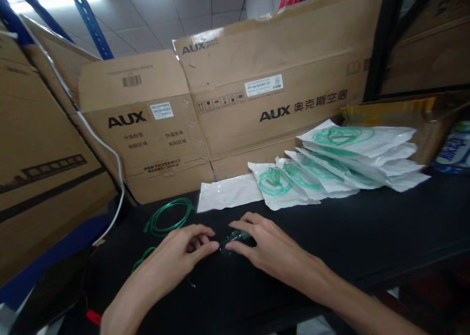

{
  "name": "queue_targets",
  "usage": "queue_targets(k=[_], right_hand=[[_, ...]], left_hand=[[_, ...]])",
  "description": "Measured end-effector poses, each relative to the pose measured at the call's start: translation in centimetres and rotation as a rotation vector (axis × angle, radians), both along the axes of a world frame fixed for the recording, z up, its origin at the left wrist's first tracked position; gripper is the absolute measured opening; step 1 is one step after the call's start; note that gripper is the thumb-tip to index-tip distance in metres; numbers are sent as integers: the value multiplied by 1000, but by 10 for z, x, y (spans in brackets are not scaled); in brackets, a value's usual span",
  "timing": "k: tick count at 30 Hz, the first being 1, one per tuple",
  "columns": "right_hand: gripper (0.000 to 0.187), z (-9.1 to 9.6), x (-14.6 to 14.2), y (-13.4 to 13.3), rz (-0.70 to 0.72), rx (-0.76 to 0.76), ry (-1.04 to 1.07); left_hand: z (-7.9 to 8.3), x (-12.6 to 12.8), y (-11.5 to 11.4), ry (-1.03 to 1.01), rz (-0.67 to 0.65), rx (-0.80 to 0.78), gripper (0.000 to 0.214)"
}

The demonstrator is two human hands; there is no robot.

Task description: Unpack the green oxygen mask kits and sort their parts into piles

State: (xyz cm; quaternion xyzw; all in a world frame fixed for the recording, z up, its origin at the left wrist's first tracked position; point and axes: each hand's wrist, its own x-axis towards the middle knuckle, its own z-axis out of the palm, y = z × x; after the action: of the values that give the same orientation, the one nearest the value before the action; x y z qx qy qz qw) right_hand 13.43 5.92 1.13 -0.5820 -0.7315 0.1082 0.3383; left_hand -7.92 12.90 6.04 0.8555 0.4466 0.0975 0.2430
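Note:
Both my hands rest on a black table [367,237]. My left hand [179,256] and my right hand [264,242] meet at a small clear green plastic piece [235,238], fingers curled around it. A coil of green tubing [169,216] lies just beyond my left hand, and a strand of green tube [143,257] runs by my left wrist. An empty white pouch [227,192] lies flat behind my hands.
A fanned row of sealed white pouches [330,173] with green tubing inside lies at the right. Large AUX cardboard boxes [235,105] wall off the back and left. A white cable [110,158] hangs at the left. Dark shelving [382,41] stands at the right.

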Motion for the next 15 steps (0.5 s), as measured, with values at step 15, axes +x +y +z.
queue_targets(k=[15], right_hand=[[28, -6, 4, 3, 169, -56, 176]], left_hand=[[-10, 10, -2, -9, -69, -14, 40]])
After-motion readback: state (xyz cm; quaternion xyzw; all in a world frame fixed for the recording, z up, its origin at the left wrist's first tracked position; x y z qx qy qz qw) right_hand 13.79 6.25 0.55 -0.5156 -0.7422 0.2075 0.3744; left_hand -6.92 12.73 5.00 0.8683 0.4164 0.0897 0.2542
